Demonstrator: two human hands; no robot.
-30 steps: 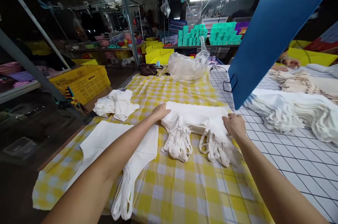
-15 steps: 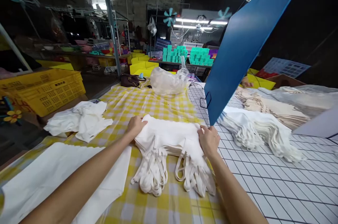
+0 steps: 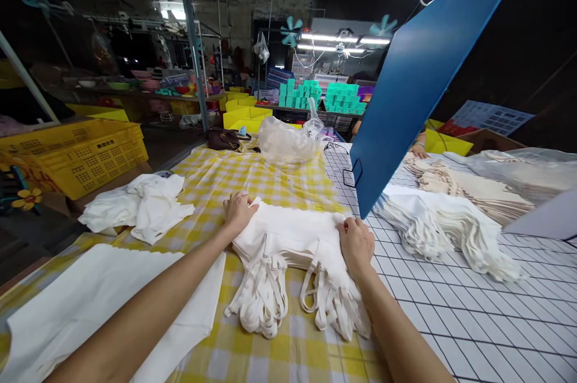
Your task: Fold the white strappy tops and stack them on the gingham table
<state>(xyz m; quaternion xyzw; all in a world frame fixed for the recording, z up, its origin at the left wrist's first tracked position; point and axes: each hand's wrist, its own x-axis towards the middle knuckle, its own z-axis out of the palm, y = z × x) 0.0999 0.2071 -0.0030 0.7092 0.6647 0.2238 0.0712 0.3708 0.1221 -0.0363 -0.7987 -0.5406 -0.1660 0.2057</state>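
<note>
A neat stack of white strappy tops lies in front of me on a yellow-and-white checked cloth. Their straps hang towards me in two looped bunches. At the far left corner of the stack is my left hand, its fingers bent over the edge. My right hand grips the far right corner, thumb and fingers closed on the fabric. Under my left forearm, a large flat white fabric piece is spread out. The undersides of the fingers are hidden.
Crumpled white garments lie at left, near a yellow crate. A blue panel stands upright at right. Beyond it are white garment piles, beige pieces and another person's hand. A clear plastic bag sits ahead.
My left hand has shifted slightly inward and away along the stack's corner. My right hand stays at its corner. The other person's hand shows more beside the blue panel.
</note>
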